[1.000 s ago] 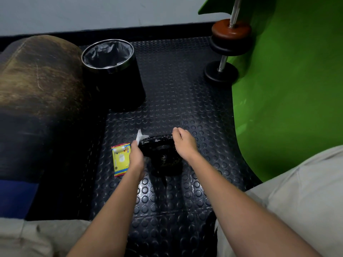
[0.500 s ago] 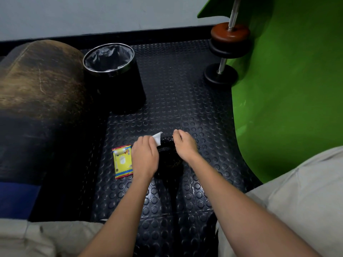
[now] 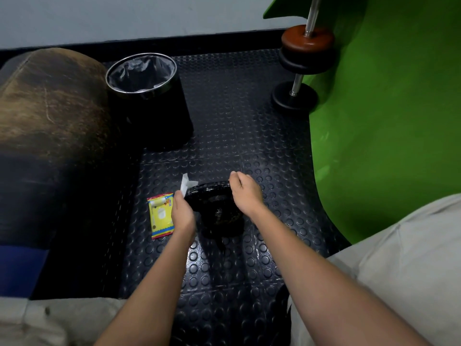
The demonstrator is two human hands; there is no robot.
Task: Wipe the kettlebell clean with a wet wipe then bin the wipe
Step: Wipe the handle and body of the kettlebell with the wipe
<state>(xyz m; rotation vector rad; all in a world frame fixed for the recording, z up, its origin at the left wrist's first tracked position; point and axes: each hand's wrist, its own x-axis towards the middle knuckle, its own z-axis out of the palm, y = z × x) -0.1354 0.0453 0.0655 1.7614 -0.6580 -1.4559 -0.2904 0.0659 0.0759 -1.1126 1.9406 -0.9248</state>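
wet wipe moved to handle's left end | kettlebell black, glossy

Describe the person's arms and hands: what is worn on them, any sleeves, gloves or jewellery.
Both forearms are bare right up to the frame's lower edge; no sleeve shows. The left hand and right hand wear no gloves, and no watch, bracelet or ring is visible. Light beige trousers show at the knees.

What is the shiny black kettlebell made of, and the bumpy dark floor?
The shiny black kettlebell looks like cast metal with a glossy, slightly pitted coating: light glints off it in speckles. The bumpy dark floor looks like moulded rubber matting, with rows of raised round studs and a dull sheen. Neither is certain from looks alone.
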